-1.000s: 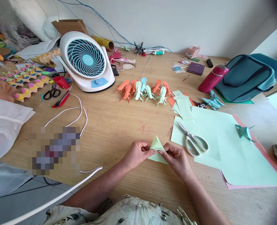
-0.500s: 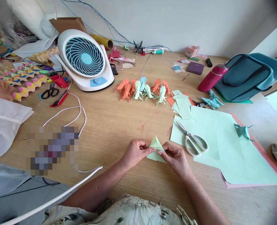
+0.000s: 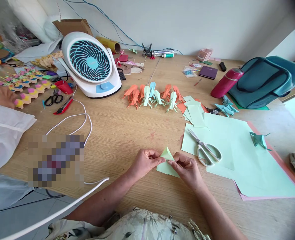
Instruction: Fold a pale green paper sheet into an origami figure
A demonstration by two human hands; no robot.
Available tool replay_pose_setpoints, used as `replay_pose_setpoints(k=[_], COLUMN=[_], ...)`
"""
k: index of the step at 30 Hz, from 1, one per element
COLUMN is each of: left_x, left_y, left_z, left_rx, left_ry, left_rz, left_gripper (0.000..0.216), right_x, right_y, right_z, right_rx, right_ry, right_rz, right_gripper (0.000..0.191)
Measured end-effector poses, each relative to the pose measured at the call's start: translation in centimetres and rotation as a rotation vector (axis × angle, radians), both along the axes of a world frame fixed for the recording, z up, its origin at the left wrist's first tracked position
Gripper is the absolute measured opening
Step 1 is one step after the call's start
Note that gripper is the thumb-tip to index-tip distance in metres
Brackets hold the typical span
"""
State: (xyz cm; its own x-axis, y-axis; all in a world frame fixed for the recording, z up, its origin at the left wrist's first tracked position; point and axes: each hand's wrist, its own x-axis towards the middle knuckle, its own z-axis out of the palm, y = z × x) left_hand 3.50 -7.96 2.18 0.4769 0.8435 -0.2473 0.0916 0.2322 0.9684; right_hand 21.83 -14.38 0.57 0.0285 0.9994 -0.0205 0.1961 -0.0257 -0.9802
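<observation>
Between my two hands is a small piece of light green folded paper [image 3: 166, 168], its upper part raised to a point. My left hand [image 3: 146, 163] pinches its left side between thumb and fingers. On the right side, my right hand [image 3: 187, 168] grips it the same way, thumb tip close to the left thumb. White-handled scissors [image 3: 204, 148] lie half spread just right of my right hand, on large light green sheets [image 3: 257, 170]. Farther back stands a cluster of folded paper figures [image 3: 152, 95] in orange, green and blue.
Cut green paper pieces [image 3: 196, 113] lie beside the figures. A white fan [image 3: 91, 63] stands back left, a pink bottle [image 3: 226, 83] and teal bag [image 3: 261, 83] back right. A white cable [image 3: 62, 208] crosses the front left. Another person's sleeve [image 3: 7, 133] shows at left.
The raised tip of the folded paper sits slightly lower and a little more to the right. Both hands keep nearly the same place and hold.
</observation>
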Motion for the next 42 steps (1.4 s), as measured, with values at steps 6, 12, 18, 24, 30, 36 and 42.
replay_pose_setpoints(k=[6, 12, 18, 24, 30, 36, 42], left_x=[-0.11, 0.02, 0.26, -0.24, -0.24, 0.09, 0.32], left_y=[0.15, -0.22, -0.52, -0.05, 0.12, -0.3, -0.63], left_z=[-0.11, -0.29, -0.01, -0.16, -0.02, 0.07, 0.21], left_rx=[-0.048, 0.011, 0.061, -0.037, 0.009, 0.047, 0.09], left_ry=[-0.066, -0.018, 0.038, -0.012, 0.01, 0.024, 0.04], left_rz=[-0.049, 0.018, 0.022, -0.067, -0.028, 0.02, 0.054], left_gripper=[0.03, 0.033, 0.034, 0.03, 0.03, 0.032, 0.035], right_x=[0.0, -0.29, -0.42, -0.05, -0.04, -0.19, -0.55], right_y=[-0.01, 0.05, 0.21, 0.17, 0.17, 0.2, 0.27], right_z=[0.32, 0.48, 0.14, 0.03, 0.2, 0.37, 0.79], right_rx=[0.035, 0.01, 0.023, 0.025, 0.07, 0.08, 0.061], right_ry=[-0.067, -0.005, -0.014, -0.021, -0.041, -0.044, -0.016], right_rz=[0.026, 0.023, -0.003, 0.026, 0.048, 0.043, 0.006], right_gripper=[0.034, 0.034, 0.037, 0.036, 0.036, 0.038, 0.042])
